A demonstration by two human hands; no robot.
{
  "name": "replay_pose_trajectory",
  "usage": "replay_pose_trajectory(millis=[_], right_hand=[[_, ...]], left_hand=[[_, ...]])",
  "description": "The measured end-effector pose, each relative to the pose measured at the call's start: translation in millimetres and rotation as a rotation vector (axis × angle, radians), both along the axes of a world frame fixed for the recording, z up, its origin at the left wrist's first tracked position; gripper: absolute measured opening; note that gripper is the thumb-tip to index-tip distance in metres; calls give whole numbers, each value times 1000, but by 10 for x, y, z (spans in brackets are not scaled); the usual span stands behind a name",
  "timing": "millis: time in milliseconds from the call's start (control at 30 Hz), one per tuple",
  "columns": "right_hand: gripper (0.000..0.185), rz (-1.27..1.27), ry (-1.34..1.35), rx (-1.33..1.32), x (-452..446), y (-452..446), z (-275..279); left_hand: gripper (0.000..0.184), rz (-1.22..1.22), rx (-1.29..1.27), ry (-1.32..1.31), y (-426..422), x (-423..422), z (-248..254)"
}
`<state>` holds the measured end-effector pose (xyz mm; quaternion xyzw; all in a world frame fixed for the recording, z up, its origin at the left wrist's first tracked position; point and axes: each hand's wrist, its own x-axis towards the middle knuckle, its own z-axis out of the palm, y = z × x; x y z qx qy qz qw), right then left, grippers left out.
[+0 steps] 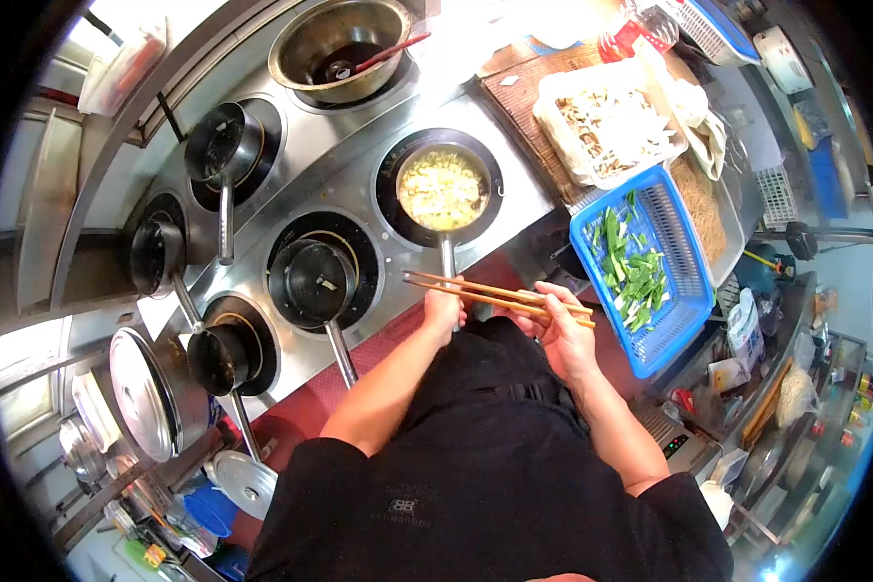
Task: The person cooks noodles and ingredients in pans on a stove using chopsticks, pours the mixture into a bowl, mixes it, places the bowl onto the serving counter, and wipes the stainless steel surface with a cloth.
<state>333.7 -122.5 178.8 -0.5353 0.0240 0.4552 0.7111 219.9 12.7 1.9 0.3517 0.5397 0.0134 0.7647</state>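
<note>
My left hand is closed around the handle of a frying pan on the burner in front of me. Chopped pale yellow food lies in that pan, in what looks like liquid. In my right hand is a pair of long wooden chopsticks, held sideways with their tips pointing left, just below the pan and above my left hand. To the right of the chopsticks sits a blue plastic basket with cut green leafy vegetables in it.
Several dark pans, including one pan close by, stand on other burners with handles sticking out. A large metal bowl holds a red-handled utensil. A tub of sliced mushroom-like food rests on a wooden board. A big lidded pot stands left.
</note>
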Motion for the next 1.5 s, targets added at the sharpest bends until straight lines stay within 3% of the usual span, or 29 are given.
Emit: replay_pose_trajectory(millis=[300, 400, 533, 667, 933, 1233, 1500], right_hand=[[26, 3, 73, 54, 123, -201, -79], [27, 57, 89, 112, 186, -181, -47], [27, -39, 62, 142, 323, -340, -100], [27, 12, 83, 162, 331, -395, -133], [27, -52, 83, 144, 476, -605, -242], [25, 47, -416, 102, 1037, 196, -559], [20, 430, -889, 48, 1259, 731, -619]], left_hand=[[29, -53, 11, 61, -89, -4, -26], [29, -77, 119, 81, 130, 129, -74], [35, -36, 4, 158, -145, 71, 107], [33, -72, 49, 59, 7, 190, 21], [32, -105, 26, 224, -101, 186, 149], [34, -59, -2, 180, -12, 250, 165], [35, -30, -25, 124, 1, 219, 141]])
